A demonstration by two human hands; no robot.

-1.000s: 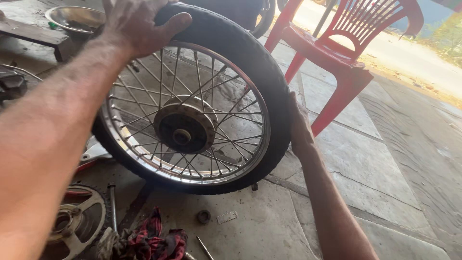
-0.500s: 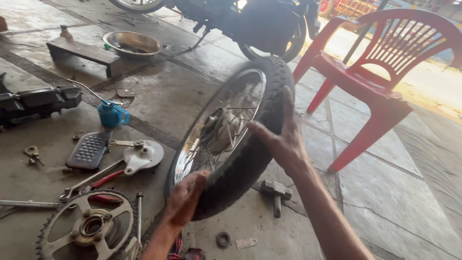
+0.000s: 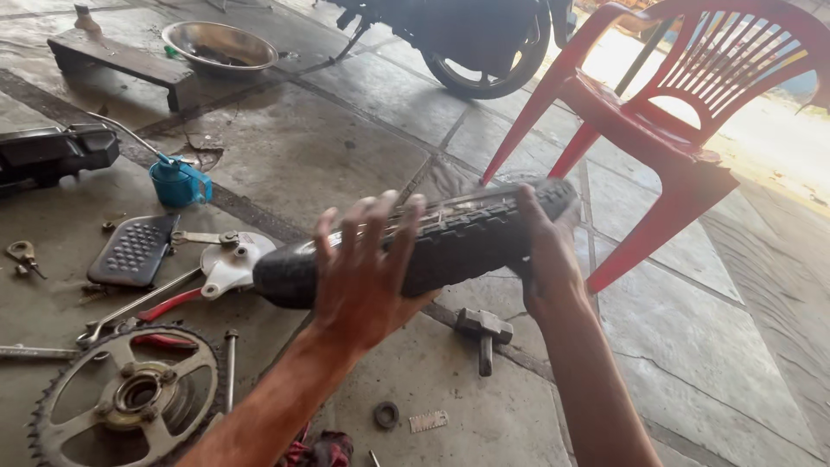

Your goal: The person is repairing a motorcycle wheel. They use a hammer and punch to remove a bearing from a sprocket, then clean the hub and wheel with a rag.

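From the head camera, the tyre (image 3: 450, 246) is seen almost edge-on, so only its black tread shows. Its long axis runs from lower left to upper right, across the view, above the concrete floor (image 3: 363, 147). It is held in the air between the 2 hands, not resting on the floor as far as I can see.

The left hand (image 3: 367, 277) lies flat on the near side of the tread, fingers spread wide, pressing and not closing around it. The right hand (image 3: 545, 259) is nearer to the upper right end and wraps over the tread there, gripping it.

Under the tyre on the floor lie a sprocket (image 3: 121, 398), a small hammer (image 3: 484, 333) and a blue oil can (image 3: 177, 182). The red plastic chair (image 3: 683, 147) stands just beyond the right end
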